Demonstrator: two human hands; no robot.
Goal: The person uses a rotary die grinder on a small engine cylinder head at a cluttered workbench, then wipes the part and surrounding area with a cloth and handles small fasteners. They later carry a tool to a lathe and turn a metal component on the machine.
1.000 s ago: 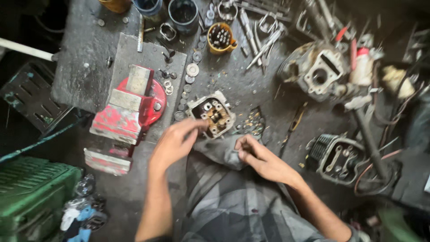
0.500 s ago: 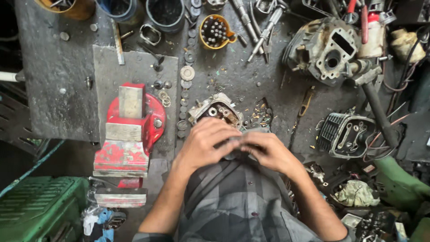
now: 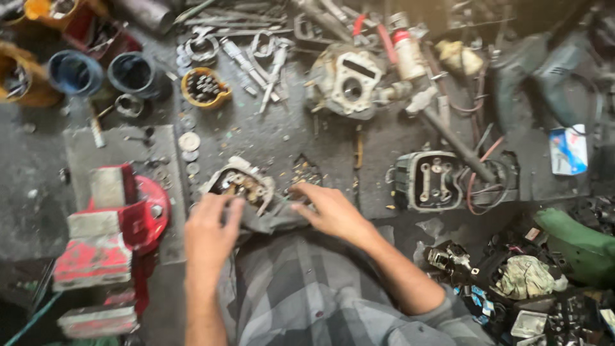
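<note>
Both hands work a small engine part at the bench's near edge.
Left hand (image 3: 211,227) curled, fingers on the engine part (image 3: 242,186); right hand (image 3: 330,211) flat, pinning grey cloth (image 3: 272,218). Best kept steady. Red vise (image 3: 109,224) left; cylinder head (image 3: 429,179) beyond.

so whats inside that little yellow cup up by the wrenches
The yellow cup holds a heap of small dark metal pieces, likely bolts or sockets; the view is too blurred to tell which. Only the top layer shows, and whatever lies beneath is covered.

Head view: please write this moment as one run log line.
left hand: on small engine part | right hand: on grey cloth | red vise: left | cylinder head: right
</note>
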